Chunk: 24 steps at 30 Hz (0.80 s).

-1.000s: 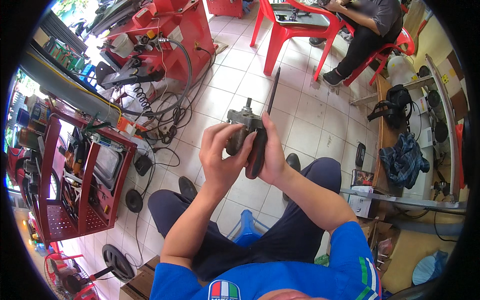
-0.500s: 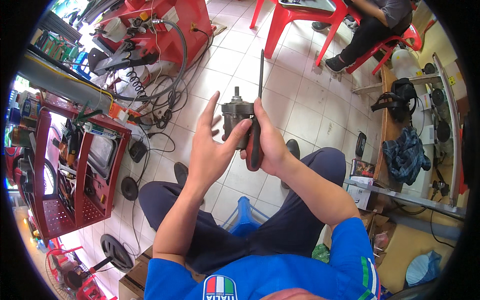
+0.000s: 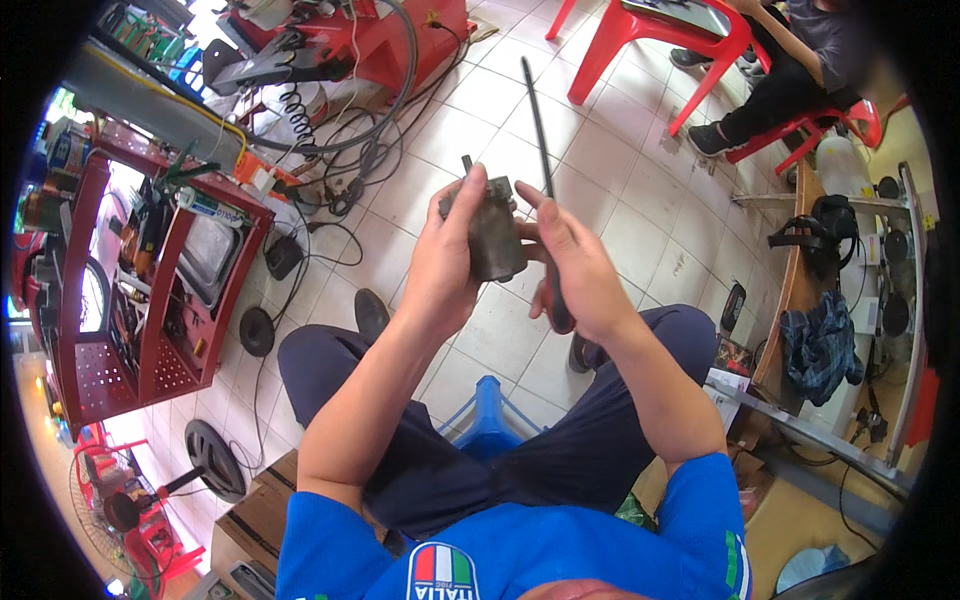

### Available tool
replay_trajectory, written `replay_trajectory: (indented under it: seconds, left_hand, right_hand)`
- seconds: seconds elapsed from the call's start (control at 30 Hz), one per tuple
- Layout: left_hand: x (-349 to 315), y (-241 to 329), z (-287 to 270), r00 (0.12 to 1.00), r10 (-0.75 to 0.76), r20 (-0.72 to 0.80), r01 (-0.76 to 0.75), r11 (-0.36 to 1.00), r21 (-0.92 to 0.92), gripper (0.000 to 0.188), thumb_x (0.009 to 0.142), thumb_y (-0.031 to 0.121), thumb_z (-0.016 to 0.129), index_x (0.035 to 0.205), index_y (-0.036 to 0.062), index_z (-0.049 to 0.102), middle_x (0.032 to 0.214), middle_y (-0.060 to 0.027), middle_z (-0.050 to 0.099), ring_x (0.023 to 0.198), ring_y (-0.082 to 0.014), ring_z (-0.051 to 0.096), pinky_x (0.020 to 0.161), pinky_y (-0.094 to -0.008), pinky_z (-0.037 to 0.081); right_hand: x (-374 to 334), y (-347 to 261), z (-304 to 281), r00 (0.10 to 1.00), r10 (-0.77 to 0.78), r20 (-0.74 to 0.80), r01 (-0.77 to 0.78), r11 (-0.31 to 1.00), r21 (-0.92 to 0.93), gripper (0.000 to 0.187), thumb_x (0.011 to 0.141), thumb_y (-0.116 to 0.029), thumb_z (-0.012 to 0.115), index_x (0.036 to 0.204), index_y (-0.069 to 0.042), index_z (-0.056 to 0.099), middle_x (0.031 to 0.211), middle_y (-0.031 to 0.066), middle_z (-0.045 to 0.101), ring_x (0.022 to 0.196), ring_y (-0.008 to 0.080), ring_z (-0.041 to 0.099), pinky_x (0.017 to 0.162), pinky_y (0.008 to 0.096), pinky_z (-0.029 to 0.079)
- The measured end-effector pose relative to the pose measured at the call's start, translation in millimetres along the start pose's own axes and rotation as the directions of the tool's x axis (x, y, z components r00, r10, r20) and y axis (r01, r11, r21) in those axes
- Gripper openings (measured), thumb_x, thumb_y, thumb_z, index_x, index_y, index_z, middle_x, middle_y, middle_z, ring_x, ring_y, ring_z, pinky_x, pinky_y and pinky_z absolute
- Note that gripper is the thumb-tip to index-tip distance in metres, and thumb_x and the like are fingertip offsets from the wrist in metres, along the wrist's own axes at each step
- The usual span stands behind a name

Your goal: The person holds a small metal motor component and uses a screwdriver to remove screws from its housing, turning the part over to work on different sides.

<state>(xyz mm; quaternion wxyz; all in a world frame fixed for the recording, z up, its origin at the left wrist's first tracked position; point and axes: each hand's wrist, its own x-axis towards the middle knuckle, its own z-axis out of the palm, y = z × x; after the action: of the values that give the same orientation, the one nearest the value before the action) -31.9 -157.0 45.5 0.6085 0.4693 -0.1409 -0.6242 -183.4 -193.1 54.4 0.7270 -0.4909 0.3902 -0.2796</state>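
My left hand [image 3: 447, 247] is wrapped round a dark metal cylinder, which looks like a small electric motor [image 3: 494, 232]. A short shaft sticks up from its far end, and my left thumb lies along its upper side. In my right hand [image 3: 583, 268] is a long screwdriver [image 3: 545, 150], its thin dark shaft pointing away from me and its red and black handle low in the palm. Some fingertips of the right hand reach to the motor's right side; whether they press on it I cannot tell.
A blue stool [image 3: 487, 415] shows between my knees. To the left stands a red tool rack [image 3: 90, 300], with cables [image 3: 350, 170] on the tiled floor beyond. A red plastic table [image 3: 640, 40] and a seated person [image 3: 770, 100] are at the far right. A wooden bench [image 3: 795, 270] stands at right.
The motor has turned in my hands and now rests in my left hand, its side facing up. My right hand, with the screwdriver, has shifted right. The whole view has swung slightly.
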Motion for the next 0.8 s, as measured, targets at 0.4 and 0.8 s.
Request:
replay_trajectory:
  seconds: [0.4, 0.8]
  left_hand:
    - [4.6, 31.7, -16.4, 0.991, 0.100, -0.089, -0.121, 0.953, -0.279, 0.053, 0.094, 0.055, 0.057, 0.113, 0.0056, 0.053, 0.103, -0.0114, 0.060, 0.093, -0.0220, 0.063, 0.077, -0.0397, 0.056]
    - [-1.3, 35.2, -14.7, 0.970, 0.226, -0.087, -0.240, 0.946, -0.220, 0.052, 0.097, 0.050, 0.050, 0.116, 0.0017, 0.053, 0.107, -0.0130, 0.061, 0.096, -0.0235, 0.061, 0.084, -0.0424, 0.054]
  right_hand:
    - [-28.7, -5.9, -8.2, 0.980, 0.195, 0.035, -0.173, 0.930, -0.325, 0.032, 0.096, -0.032, 0.064, 0.107, -0.003, 0.058, 0.066, 0.0025, 0.059, 0.054, 0.0073, 0.055, 0.049, 0.0235, 0.044]
    - [-36.5, 12.1, -4.5, 0.962, 0.234, 0.140, -0.159, 0.898, -0.410, 0.032, 0.095, -0.031, 0.066, 0.101, -0.001, 0.057, 0.057, 0.0000, 0.052, 0.048, 0.0075, 0.051, 0.047, 0.0239, 0.041]
